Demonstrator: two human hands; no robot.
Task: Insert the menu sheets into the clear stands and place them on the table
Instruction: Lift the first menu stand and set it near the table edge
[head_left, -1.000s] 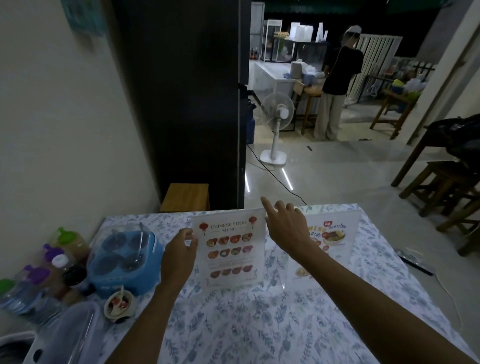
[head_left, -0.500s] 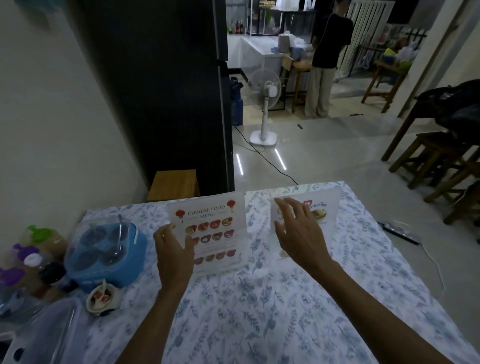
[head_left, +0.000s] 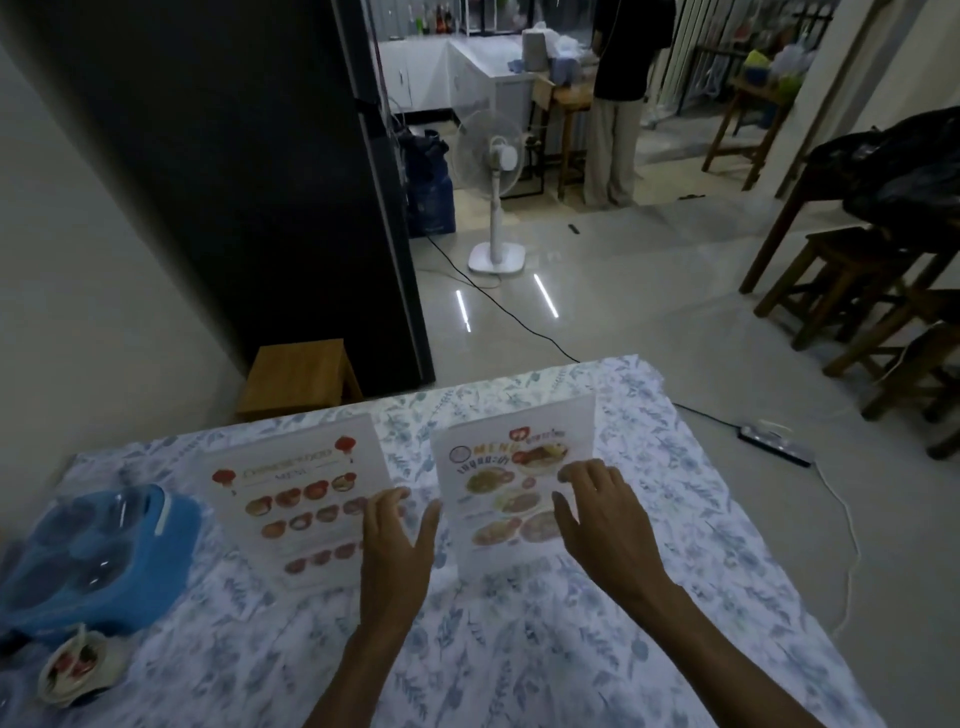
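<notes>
Two clear stands with menu sheets in them stand upright on the flowered tablecloth (head_left: 519, 649). The left stand (head_left: 298, 499) shows a Chinese food menu with red lanterns. The right stand (head_left: 511, 483) shows a menu with orange lettering and dish photos. My left hand (head_left: 397, 545) lies between them, fingers spread; its thumb touches the right stand's left edge and its fingertips overlap the left stand's right edge. My right hand (head_left: 602, 514) grips the right stand's right edge, thumb in front of the sheet.
A blue container with a clear lid (head_left: 93, 556) and a small dish (head_left: 78, 665) sit at the table's left. Beyond the far edge are a wooden stool (head_left: 301, 376), a black partition, a standing fan (head_left: 493, 166), a floor cable and power strip (head_left: 774, 441), and a person further back.
My left hand left the left stand's left edge and moved right into the gap between the stands. My right hand shifted to the right stand's right edge. The camera tilted down.
</notes>
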